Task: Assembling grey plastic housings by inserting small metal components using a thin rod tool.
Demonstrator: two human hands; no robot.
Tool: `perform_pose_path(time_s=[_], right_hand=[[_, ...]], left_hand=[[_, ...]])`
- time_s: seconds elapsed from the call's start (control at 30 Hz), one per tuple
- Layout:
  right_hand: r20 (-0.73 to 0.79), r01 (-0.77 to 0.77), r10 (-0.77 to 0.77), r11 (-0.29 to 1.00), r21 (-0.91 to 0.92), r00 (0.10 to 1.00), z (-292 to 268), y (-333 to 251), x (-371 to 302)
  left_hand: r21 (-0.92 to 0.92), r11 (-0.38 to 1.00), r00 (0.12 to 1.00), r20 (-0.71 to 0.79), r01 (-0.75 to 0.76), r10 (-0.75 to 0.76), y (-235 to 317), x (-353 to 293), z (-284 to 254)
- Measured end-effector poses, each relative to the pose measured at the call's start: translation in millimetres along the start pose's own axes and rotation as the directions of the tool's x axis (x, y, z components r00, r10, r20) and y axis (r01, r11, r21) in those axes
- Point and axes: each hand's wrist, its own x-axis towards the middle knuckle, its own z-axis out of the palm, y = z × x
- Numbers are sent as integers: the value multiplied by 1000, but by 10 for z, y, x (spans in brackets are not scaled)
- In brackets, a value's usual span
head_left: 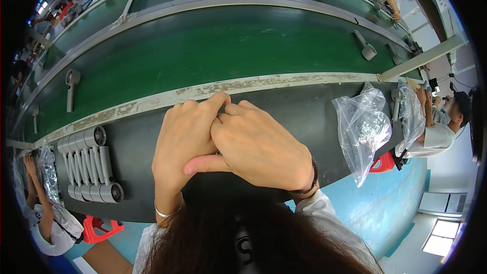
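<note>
My left hand (pixel 185 134) and my right hand (pixel 264 144) are clasped together over the dark work surface, their backs facing up. The fingers of both curl inward and press against each other. My right thumb lies across the lower side of my left hand. The palms and most fingertips are hidden, so anything between them cannot be made out. To the left of my hands, several grey hair-dryer-shaped devices (pixel 91 165) lie in a tight row, round heads at both ends. Clear plastic bags (pixel 357 127) lie crumpled to the right.
Beyond a worn pale rail (pixel 203 90) runs a green conveyor belt (pixel 223 43). A grey device (pixel 71 89) lies on it at left, another (pixel 365 45) at right. People work at both sides and across. Red stools (pixel 101 229) stand below the table.
</note>
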Motion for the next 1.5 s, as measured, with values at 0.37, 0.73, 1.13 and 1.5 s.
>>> perform_pose_path(time_s=[0.37, 0.73, 1.13, 1.5], right_hand=[[-54, 19, -18, 1000, 6, 998, 17, 10, -13], [-53, 29, -27, 999, 37, 998, 79, 14, -57], [8, -16, 17, 993, -113, 1000, 51, -30, -50], [-10, 26, -28, 989, -149, 1000, 63, 2, -18]], left_hand=[[-9, 999, 999, -19, -33, 33, 16, -18, -18], [-78, 997, 996, 92, 8, -1, -58, -54, 39], [-96, 995, 1000, 13, -12, 14, -11, -37, 7], [-117, 993, 998, -57, -7, 0, -21, -40, 35]])
